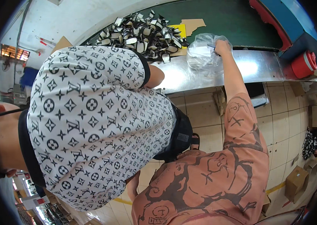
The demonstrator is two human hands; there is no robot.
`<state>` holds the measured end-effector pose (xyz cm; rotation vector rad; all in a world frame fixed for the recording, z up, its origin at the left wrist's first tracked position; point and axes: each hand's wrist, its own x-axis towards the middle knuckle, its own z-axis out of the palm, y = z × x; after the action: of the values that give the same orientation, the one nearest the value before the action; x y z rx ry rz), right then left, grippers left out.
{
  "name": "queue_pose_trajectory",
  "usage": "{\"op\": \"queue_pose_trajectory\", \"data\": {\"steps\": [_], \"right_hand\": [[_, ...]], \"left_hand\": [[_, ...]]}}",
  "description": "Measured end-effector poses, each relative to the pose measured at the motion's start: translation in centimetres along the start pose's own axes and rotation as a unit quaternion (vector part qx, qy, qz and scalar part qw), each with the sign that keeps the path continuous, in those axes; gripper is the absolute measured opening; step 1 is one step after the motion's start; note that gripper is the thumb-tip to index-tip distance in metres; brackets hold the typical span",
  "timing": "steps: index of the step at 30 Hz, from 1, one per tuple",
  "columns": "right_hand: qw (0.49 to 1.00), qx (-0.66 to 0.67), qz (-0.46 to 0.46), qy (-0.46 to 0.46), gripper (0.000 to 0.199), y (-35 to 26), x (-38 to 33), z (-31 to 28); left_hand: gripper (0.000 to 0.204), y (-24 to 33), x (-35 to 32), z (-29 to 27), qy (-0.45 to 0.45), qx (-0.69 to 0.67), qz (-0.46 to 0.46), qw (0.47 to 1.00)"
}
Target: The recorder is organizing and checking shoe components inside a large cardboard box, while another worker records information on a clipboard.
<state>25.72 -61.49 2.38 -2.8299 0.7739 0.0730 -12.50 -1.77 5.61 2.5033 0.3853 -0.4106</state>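
Note:
My right hand [223,47] is closed on the upper right side of a clear plastic bag [194,62]. White pieces [202,51] show through the film, and a small blue bit is visible beside my fingers. The bag sits on the bare metal edge [250,67] of a green-topped bench. Low in the picture, part of my left arm [132,187] shows beside a co-worker's patterned shirt; its fingers are hidden. To the left of the bag lies a heap of small black pieces with pale faces [141,37].
A co-worker in a white patterned shirt [91,112] stands close on my left, one arm over the bench. Torn cardboard [193,25] lies behind the bag. A red round container [304,64] stands at right. Cardboard boxes [296,183] sit on the tiled floor, near another person.

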Motion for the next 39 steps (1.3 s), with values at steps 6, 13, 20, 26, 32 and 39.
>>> {"op": "queue_pose_trajectory", "data": {"steps": [6, 13, 20, 26, 32, 39], "right_hand": [[0.994, 0.090, -0.025, 0.055, 0.025, 1.4, -0.8, -2.4], [0.929, 0.336, -0.156, 0.021, 0.026, 2.7, -5.2, -2.0], [0.715, 0.694, -0.081, 0.036, 0.032, 8.5, -16.7, -1.7], [0.478, 0.794, -0.374, -0.029, 0.030, -2.8, -33.6, -9.7], [0.329, 0.643, -0.645, -0.250, 0.050, -17.2, -39.1, -10.9], [0.356, 0.749, -0.412, -0.379, 0.050, -31.6, -40.8, -4.7]], "left_hand": [[0.041, -1.8, 1.9, 0.5, 0.023, -0.184, 0.046, 0.982], [0.038, -2.4, 3.5, 0.2, 0.106, -0.016, 0.239, 0.965], [0.037, -7.7, 5.7, 5.7, 0.020, 0.081, 0.146, 0.986], [0.060, -3.1, 7.8, 2.5, -0.052, -0.055, 0.114, 0.991], [0.064, 0.5, 5.4, -0.1, -0.030, -0.227, 0.288, 0.930], [0.032, -8.8, 4.5, -3.5, 0.331, -0.190, 0.189, 0.905]]}}
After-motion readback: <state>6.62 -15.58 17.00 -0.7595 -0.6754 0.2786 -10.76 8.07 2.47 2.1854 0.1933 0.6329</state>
